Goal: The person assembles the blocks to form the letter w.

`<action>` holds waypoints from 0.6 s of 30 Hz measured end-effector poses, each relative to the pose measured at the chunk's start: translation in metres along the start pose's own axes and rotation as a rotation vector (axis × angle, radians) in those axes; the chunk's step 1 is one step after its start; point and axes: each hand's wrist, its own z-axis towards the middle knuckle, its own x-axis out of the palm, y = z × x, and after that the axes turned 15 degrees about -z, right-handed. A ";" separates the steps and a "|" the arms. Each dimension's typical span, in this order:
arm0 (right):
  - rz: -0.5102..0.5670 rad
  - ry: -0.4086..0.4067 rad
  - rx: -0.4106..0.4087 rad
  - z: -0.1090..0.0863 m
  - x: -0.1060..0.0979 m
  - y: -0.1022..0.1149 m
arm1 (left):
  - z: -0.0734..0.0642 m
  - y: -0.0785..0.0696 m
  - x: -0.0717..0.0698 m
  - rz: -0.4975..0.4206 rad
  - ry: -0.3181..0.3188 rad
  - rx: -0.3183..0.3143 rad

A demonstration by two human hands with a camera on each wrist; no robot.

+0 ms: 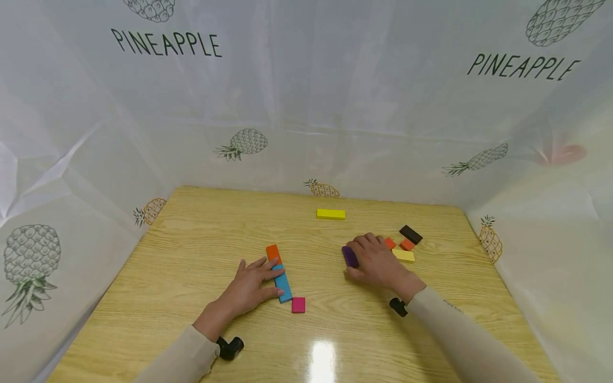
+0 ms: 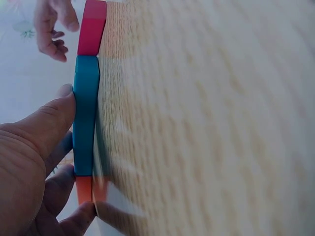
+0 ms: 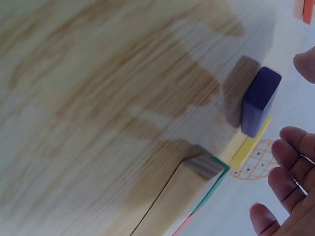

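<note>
My left hand (image 1: 248, 287) lies with fingers spread, fingertips on an orange block (image 1: 272, 252) and a blue block (image 1: 283, 288) that stand end to end. In the left wrist view its thumb touches the side of the blue block (image 2: 86, 115). A pink square block (image 1: 298, 305) sits at the near end of the blue one. Over on the right, my right hand (image 1: 375, 263) hovers around a purple block (image 1: 350, 257). The right wrist view shows the purple block (image 3: 261, 101) standing apart from the loosely bent fingers and thumb.
A yellow block (image 1: 330, 214) lies toward the table's back edge. Beyond my right hand are a black block (image 1: 411, 234), a pale yellow block (image 1: 404, 256) and small orange-red blocks (image 1: 407, 244). A pineapple-print sheet (image 1: 306, 106) hangs around the wooden table (image 1: 215, 223).
</note>
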 end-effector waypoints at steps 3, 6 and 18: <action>-0.009 -0.013 -0.009 -0.001 0.003 -0.004 | 0.000 -0.001 0.000 0.003 0.000 0.002; -0.023 -0.031 -0.022 -0.001 0.006 -0.007 | -0.001 0.000 0.000 0.002 -0.001 0.002; -0.038 0.065 -0.063 0.000 0.007 -0.016 | 0.000 0.001 0.001 0.011 -0.007 0.001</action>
